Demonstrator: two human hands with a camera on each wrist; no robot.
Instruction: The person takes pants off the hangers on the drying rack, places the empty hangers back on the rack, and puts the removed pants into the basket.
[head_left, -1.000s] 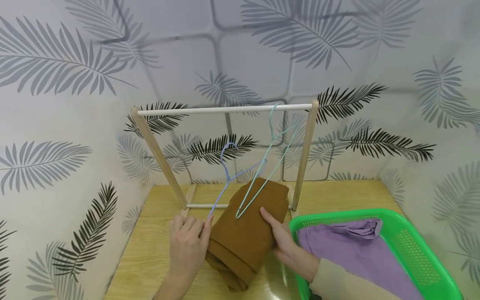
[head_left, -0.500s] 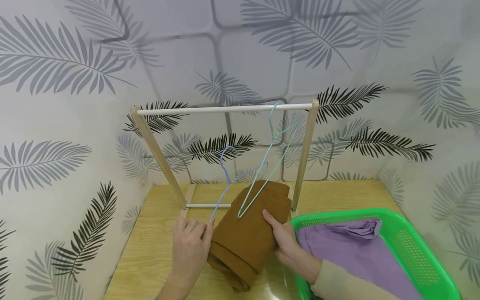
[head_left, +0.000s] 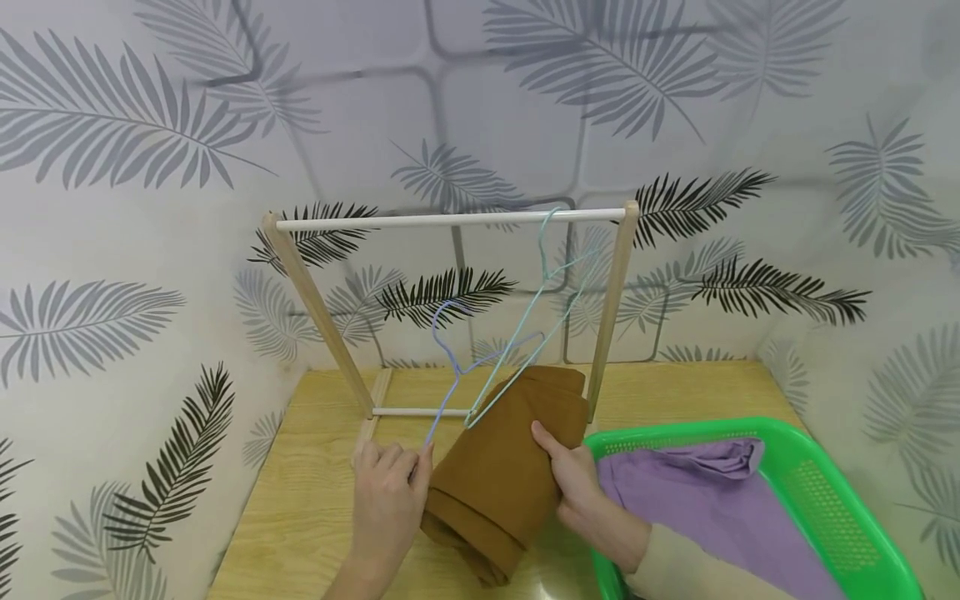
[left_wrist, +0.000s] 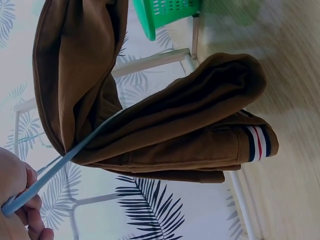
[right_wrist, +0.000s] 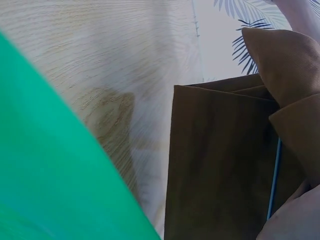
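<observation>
My left hand point(head_left: 390, 500) pinches the lower left corner of a lavender-blue wire hanger point(head_left: 445, 405), whose hook points up. Brown folded trousers point(head_left: 510, 467) drape over the hanger's bottom bar point(left_wrist: 55, 169), seen passing into the fold in the left wrist view. A navy, white and red striped band point(left_wrist: 259, 143) shows on the cloth there. My right hand point(head_left: 577, 483) grips the right side of the trousers, thumb on top; its other fingers are hidden behind the cloth. A mint-green hanger point(head_left: 542, 250) hangs from the rack, partly overlapping the blue hanger and trousers in the head view.
A rack with a white top rail point(head_left: 420, 222) and wooden posts point(head_left: 318, 312) stands at the back of the wooden table point(head_left: 300, 508). On the right, a green basket point(head_left: 690, 428) holds a folded purple garment point(head_left: 705, 500). A leaf-patterned wall rises behind.
Both hands, the blue hanger and the trousers have shifted slightly down and right. The mint hanger's lower end has swung a little left. Both grips stay the same.
</observation>
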